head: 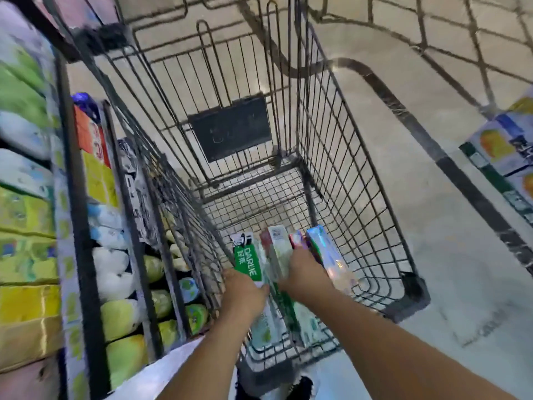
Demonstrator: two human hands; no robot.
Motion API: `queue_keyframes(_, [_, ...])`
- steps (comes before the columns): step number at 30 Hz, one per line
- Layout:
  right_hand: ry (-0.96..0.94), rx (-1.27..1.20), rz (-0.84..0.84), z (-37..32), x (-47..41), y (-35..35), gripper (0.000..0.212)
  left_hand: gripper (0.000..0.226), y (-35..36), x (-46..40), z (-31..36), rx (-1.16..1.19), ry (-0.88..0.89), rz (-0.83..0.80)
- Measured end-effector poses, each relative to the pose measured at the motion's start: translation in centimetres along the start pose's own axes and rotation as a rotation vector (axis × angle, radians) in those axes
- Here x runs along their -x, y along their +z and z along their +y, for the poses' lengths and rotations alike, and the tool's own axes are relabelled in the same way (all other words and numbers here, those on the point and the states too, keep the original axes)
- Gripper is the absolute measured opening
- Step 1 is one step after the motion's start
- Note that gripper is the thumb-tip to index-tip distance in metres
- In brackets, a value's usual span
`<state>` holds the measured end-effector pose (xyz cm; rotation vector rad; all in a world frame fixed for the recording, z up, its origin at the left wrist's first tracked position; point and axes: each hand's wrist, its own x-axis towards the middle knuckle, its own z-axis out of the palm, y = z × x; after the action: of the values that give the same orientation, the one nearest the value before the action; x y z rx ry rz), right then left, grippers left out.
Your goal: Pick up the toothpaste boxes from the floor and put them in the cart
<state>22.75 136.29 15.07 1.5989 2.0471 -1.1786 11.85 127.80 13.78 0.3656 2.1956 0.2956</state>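
A dark wire shopping cart [354,157] stands in front of me, seen from above. Inside its near end both my hands hold a bundle of toothpaste boxes. My left hand [243,293] grips a green and white Darlie box [246,259]. My right hand [307,274] grips several boxes, among them a white and green one [278,246] and a shiny blue one [326,251]. More pale green boxes [266,327] lie on the cart's bottom under my forearms. The frame is blurred by motion.
Shelves [72,197] packed with green, yellow and white packages run along the left, tight against the cart. A stack of printed cartons [504,145] stands at the right edge. The pale floor [450,255] spreads to the right of the cart, crossed by a dark stripe.
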Motion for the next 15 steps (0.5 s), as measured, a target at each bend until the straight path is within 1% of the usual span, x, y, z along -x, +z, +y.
queue_keyframes(3, [-0.006, 0.046, -0.003, 0.2, -2.3, 2.6, 0.072, 0.09, 2.6, -2.4, -0.3, -0.044, -0.088, -0.006])
queue_keyframes(5, [-0.009, 0.071, 0.024, 0.4, -3.4, 3.9, 0.064, 0.088, 3.8, -3.6, -1.0, -0.015, -0.155, 0.017])
queue_keyframes(7, [-0.009, 0.099, 0.038, 0.5, -4.0, 5.0, 0.055, 0.076, 4.7, -4.5, -1.5, -0.003, -0.212, 0.014])
queue_keyframes(9, [-0.017, 0.117, 0.032, 0.6, -4.4, 5.5, 0.051, 0.065, 5.6, -5.5, -1.9, -0.007, -0.25, -0.024])
queue_keyframes(13, [-0.051, 0.133, 0.007, 0.9, -4.6, 5.4, 0.048, 0.047, 5.8, -6.0, -1.3, -0.128, -0.248, -0.114])
queue_keyframes(15, [-0.057, 0.154, -0.01, 1.1, -4.5, 4.9, 0.043, 0.041, 5.3, -5.8, -0.8, -0.19, -0.209, -0.154])
